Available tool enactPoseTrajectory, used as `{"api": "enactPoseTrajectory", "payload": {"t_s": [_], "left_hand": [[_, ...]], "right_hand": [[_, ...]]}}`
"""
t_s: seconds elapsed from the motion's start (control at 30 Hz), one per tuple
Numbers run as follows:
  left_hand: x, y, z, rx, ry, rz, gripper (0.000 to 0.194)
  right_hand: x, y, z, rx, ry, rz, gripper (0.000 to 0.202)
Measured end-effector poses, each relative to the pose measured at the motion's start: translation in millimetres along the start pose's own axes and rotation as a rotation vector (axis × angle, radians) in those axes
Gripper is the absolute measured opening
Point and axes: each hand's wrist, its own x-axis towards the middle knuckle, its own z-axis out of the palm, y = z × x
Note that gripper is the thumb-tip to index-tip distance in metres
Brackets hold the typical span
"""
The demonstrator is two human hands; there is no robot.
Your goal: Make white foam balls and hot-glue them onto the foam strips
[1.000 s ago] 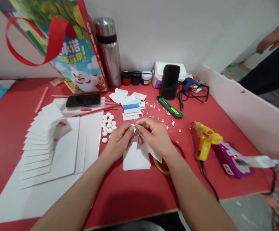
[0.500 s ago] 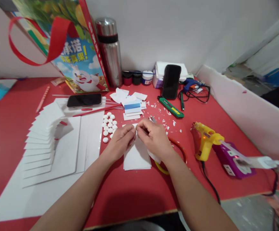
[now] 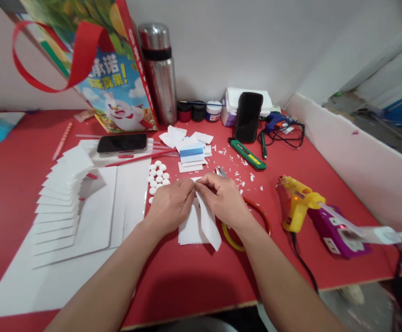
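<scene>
Working at the red bench [image 3: 173, 288], in from the middle of its front edge. Holding left hand [image 3: 171, 203] and right hand [image 3: 227, 199] closed, fingertip to fingertip, partly covering the scissors [image 3: 229, 239] with the right. Suspending one loose sheet [image 3: 209, 225] over the paper stack [image 3: 189, 233], pointing its lower corner toward the front edge. Pinching the top end, leaving no visible gap; not showing exact fingertip contact. For sound work: pressing evenly, steadying the free end, avoiding creases.
</scene>
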Motion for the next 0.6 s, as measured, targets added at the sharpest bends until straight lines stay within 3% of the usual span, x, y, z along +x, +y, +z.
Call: {"api": "enactPoseTrajectory", "payload": {"t_s": [0.17,0.37,0.47,0.6], "left_hand": [[0.5,-4.1,-1.2,-0.012,-0.019,0.054,0.021],[1.1,-6.7,4.1,-0.328,0.004,-0.040,0.023],[0.1,-6.9,6.7,-0.517,0.033,-0.141,0.010],[-1.3,-3.7,6.3,-0.608,0.106,-0.149,0.024]], "right_hand": [[-0.2,1.2,0.7,-0.003,-0.008,0.013,0.014],[-0.6,-2.0,1.6,-0.024,0.009,0.000,0.012],[-0.7,-2.0,0.9,-0.010,0.023,-0.017,0.012],[1.0,1.0,1.0,0.039,0.037,-0.015,0.011]]}}
